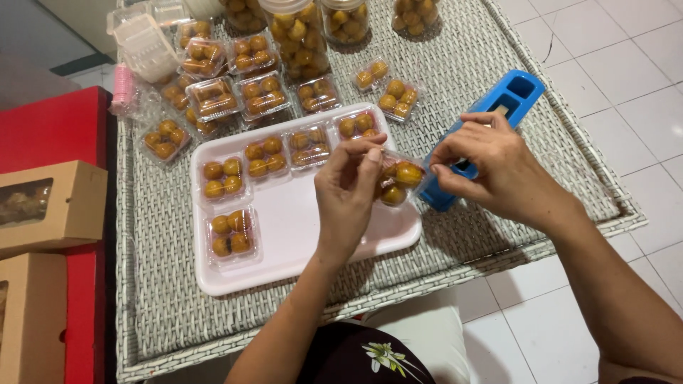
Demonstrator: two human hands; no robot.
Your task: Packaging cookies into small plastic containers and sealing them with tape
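Observation:
My left hand holds a small clear plastic box of round golden pastries just above the right edge of a pale pink tray. My right hand grips the same box from the right, fingers pinching its edge, and rests over a blue tape dispenser lying on the woven table. Several closed boxes of the same pastries sit on the tray, most in a row along its far side.
The grey woven table holds more filled boxes, clear jars of pastries, empty clear boxes and a pink spool. Brown window cartons rest on a red surface at left. White floor tiles lie to the right.

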